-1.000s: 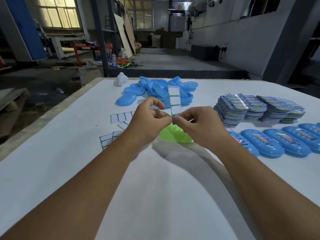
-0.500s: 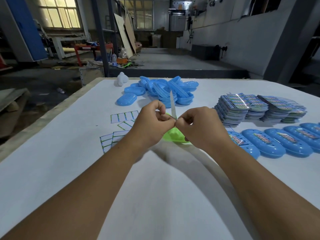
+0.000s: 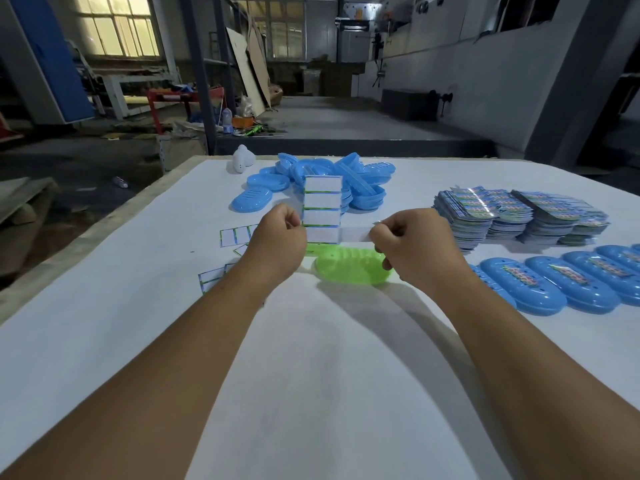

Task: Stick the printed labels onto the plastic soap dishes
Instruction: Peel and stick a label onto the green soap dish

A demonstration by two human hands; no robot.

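From my feed I see the left hand [image 3: 277,242] curled tight, pinching the left edge of a label strip [image 3: 322,208] that stands upright above the tabletop [image 3: 329,375], its blank white backing turned toward me in stacked panels with green edges. The right hand [image 3: 412,244] is also curled, thumb and forefinger pinching the end of a single label [image 3: 356,234] that stretches sideways from the bottom of the strip; I read its white back only. Directly below both hands lies a translucent green soap dish [image 3: 349,270], resting on the tabletop, untouched by either hand as far as I can tell. Beyond the strip sits a loose heap of blue soap dishes [image 3: 332,183], with a small white object [image 3: 242,160] near the far edge. To the left of the left wrist lie flat sheets of spent backing [image 3: 235,236]. On the right stand stacks of printed labels [image 3: 519,216], and nearer me a row of blue soap dishes with labels [image 3: 554,289] on their tops, set side by side.
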